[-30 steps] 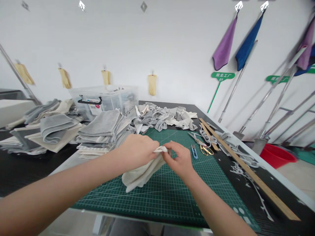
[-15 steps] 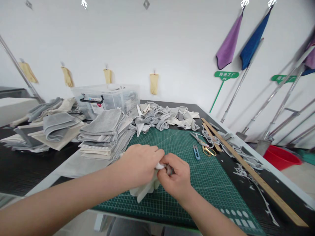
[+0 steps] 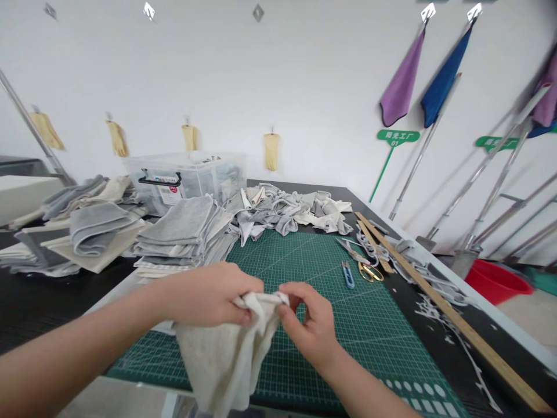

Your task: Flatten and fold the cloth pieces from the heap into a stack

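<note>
A cream cloth [image 3: 221, 354] hangs in folds over the near edge of the green cutting mat [image 3: 287, 255]. My left hand [image 3: 217, 295] is closed on its upper edge, thumb in front. Pinched between thumb and fingers of my right hand [image 3: 308, 319] is the cloth's upper right corner. The hands are a short way apart, with a taut stretch of cloth between them. Blue thread snips [image 3: 347, 275], gold-handled scissors [image 3: 369, 271] and grey shears [image 3: 351, 251] lie to the right on the mat.
Folded grey cloths [image 3: 178, 226] are stacked at the left, with a clear plastic box [image 3: 191, 180] behind. Crumpled cloths [image 3: 291, 209] lie at the mat's far edge. A long wooden strip [image 3: 452, 310] and white scraps [image 3: 435, 310] are on the right. A red basin [image 3: 496, 281] stands beyond the table.
My left hand has moved left, away from my right hand. The cloth, bunched under the hands before, now hangs down spread between them. The view has shifted slightly.
</note>
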